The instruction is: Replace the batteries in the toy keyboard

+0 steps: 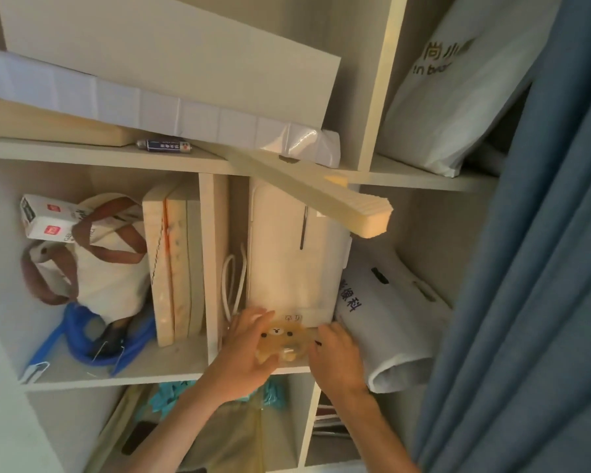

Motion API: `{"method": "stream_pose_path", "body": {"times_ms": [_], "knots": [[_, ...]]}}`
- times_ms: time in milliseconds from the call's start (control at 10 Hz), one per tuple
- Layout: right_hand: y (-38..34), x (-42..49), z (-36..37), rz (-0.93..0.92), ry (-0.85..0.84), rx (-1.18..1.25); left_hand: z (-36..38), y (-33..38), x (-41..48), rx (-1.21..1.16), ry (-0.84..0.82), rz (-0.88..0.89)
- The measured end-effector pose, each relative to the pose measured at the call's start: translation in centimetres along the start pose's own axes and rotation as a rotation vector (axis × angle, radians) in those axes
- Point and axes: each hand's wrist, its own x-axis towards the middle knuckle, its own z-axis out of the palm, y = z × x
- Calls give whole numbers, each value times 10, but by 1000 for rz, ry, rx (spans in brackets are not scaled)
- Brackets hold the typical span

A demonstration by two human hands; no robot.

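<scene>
Both arms reach up and forward into a compartment of the shelf unit (pixel 116 378). The left hand (pixel 249 346) has its fingers spread over the left side of a round case (pixel 284 339), yellowish and see-through with a bear face on it, and its thumb is under the case. The right hand (pixel 336 353) shows its back to the camera, and its fingers curl on the right edge of the same case. So both hands are grasping it, at the front edge of the shelf.

The batteries (pixel 164 145) lie as a small pack on the shelf above, well apart from the hands, under a tilted white board (pixel 185 56).

Behind the case stands a white appliance (pixel 294 261), with a white cable (pixel 233 281) beside it. A wooden bar (pixel 321 192) sticks out over the appliance. In the left compartment are a canvas bag (pixel 99 278), a small white box (pixel 45 216) and upright wooden boards (pixel 171 268). On the right hangs a blue curtain (pixel 533 268), with white bags (pixel 393 322) near it.
</scene>
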Motion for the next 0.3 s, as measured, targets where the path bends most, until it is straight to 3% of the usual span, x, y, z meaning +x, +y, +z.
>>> {"method": "stream_pose_path", "body": {"times_ms": [100, 300], "knots": [[-8, -15, -32, 0, -50, 162, -19, 21, -15, -73, -25, 42], [-29, -55, -83, -50, -131, 199, -59, 62, -59, 18, 69, 43]]}}
